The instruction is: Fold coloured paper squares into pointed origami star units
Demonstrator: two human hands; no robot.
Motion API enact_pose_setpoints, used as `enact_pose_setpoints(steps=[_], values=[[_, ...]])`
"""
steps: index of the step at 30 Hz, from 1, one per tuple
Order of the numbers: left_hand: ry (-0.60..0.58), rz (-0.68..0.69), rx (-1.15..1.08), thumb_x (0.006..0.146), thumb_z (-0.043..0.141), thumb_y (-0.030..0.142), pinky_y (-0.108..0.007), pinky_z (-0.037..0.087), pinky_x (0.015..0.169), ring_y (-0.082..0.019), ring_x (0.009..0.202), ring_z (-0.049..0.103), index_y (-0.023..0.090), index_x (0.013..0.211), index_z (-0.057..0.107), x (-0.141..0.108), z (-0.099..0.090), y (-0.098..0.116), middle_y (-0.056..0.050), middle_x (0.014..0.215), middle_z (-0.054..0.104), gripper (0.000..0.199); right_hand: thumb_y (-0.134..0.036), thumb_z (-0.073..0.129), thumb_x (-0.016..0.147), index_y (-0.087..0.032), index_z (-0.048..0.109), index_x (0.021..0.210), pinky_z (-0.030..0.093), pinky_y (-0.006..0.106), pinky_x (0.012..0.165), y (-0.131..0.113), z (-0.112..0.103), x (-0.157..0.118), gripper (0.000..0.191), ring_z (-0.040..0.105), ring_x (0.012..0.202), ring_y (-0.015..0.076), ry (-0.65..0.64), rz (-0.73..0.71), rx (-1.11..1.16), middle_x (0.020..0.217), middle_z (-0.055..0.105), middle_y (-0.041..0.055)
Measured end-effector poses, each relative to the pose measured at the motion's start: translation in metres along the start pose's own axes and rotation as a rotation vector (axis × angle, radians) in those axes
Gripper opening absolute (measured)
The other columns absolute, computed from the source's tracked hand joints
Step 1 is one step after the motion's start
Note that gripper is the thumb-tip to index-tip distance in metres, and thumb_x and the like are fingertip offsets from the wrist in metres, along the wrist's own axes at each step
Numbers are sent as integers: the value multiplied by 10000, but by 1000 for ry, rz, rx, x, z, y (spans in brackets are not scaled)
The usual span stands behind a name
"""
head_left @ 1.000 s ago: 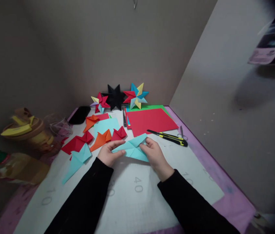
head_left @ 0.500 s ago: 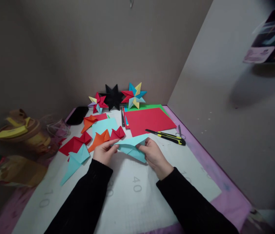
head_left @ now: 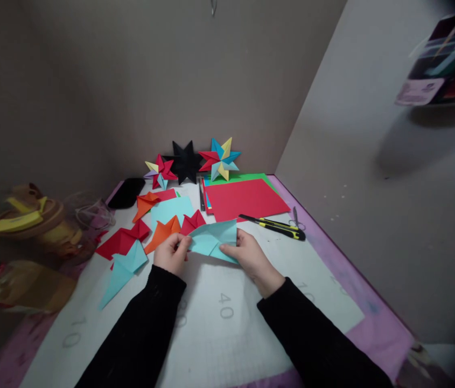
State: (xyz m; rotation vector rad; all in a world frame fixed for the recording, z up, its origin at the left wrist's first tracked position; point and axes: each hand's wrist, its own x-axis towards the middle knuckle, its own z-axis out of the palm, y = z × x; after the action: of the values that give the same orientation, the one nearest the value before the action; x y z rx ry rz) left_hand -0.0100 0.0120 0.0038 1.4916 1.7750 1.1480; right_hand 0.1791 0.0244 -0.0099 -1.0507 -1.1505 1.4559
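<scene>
Two hands on one light blue fold

White sheet [head_left: 211, 345] covers most of the tabletop, pink cloth [head_left: 389, 345] showing past its edges. Red paper [head_left: 247, 199] lies flat near the wall, other colours beneath it.

Right hand [head_left: 253, 257]: half closed, thumb flat on the near face of the light blue folded paper [head_left: 214, 240], fingers curled behind its right edge. Left hand [head_left: 172, 253]: nearly closed, thumb and fingers pinching the left end. Paper is stretched between the two, above the middle of the sheet; whether its lower edge touches down, cannot tell.

Loose folded pieces left of the hands: light blue piece [head_left: 124, 268] nearest, red piece [head_left: 120, 241] behind it, orange piece [head_left: 165, 230] just beyond the left hand. Three paper stars at the wall, black star [head_left: 186, 161] in the middle. Utility knife [head_left: 275, 226], yellow and black, right of the red paper's near edge.

Pink label [head_left: 420, 91] on the right wall, print too blurred to read. Small scissors [head_left: 296, 216] by the knife. Numbers printed on the sheet: "40" [head_left: 226, 306] below the hands, "10" [head_left: 72, 331] far left; another half hidden by the left sleeve.
</scene>
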Motion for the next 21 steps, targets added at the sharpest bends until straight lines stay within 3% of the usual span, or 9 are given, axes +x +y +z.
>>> enact_pose_setpoints(steps=[4, 14, 17, 21], values=[[79, -57, -27, 758, 533, 399, -195, 345, 469, -97, 420, 445, 189, 572, 531, 6, -5, -5, 55, 403, 486, 281, -218, 692, 615, -175, 567, 895, 362, 226, 486, 0, -3, 2, 310, 481, 477, 98, 28, 45, -9, 521, 509, -69], [285, -156, -131, 702, 595, 381, -175, 342, 389, -82, 345, 423, 175, 609, 584, 13, -20, 1, 55, 372, 511, 226, -295, 678, 655, -170, 559, 912, 363, 213, 504, -2, -9, 7, 309, 495, 524, 87, 132, -4, 79, 628, 584, -24], [257, -150, -193, 694, 596, 379, -175, 342, 375, -78, 336, 416, 168, 626, 594, 11, -14, 0, 49, 383, 524, 222, -372, 651, 687, -172, 575, 895, 304, 198, 424, -2, -3, 3, 298, 469, 482, 85, 54, 30, 80, 607, 564, -25], [155, -108, -257, 704, 574, 351, -175, 350, 361, -80, 339, 436, 149, 716, 635, 8, -3, -1, 25, 431, 575, 211, -352, 660, 680, -160, 558, 683, 231, 194, 373, 2, 2, 1, 218, 389, 396, 62, 23, 92, 31, 506, 523, -32]])
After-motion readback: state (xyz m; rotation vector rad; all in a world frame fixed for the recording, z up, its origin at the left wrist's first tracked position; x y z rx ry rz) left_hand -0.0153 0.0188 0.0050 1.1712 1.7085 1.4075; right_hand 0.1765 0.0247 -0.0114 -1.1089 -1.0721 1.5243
